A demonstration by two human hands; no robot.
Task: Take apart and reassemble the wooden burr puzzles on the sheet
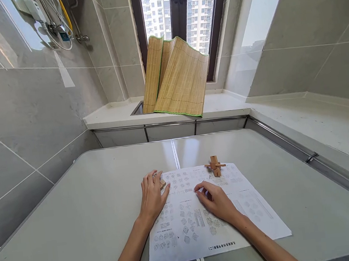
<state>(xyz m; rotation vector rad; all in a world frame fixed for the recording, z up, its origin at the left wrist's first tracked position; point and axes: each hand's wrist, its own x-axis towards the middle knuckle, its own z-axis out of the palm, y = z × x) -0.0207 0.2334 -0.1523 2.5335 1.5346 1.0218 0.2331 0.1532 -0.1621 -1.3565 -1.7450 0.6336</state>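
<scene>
A large white sheet (204,239) printed with small line drawings and text lies on the table in front of me. My left hand (152,193) rests at the sheet's upper left edge, fingers apart, over a small light wooden piece (162,183) that is partly hidden under it. On the middle of the sheet lies my right hand (214,199), its fingers curled in and nothing visible in them. Beyond it, at the sheet's upper right edge, sits a wooden interlocking puzzle (215,166) made of crossed bars, apart from both hands.
The pale table (78,223) has a seam down its middle. A white ledge (113,116) runs behind and along the right. A folded bamboo mat (181,75) leans against the window (177,9). Pipes and cables (57,28) hang on the left tiled wall.
</scene>
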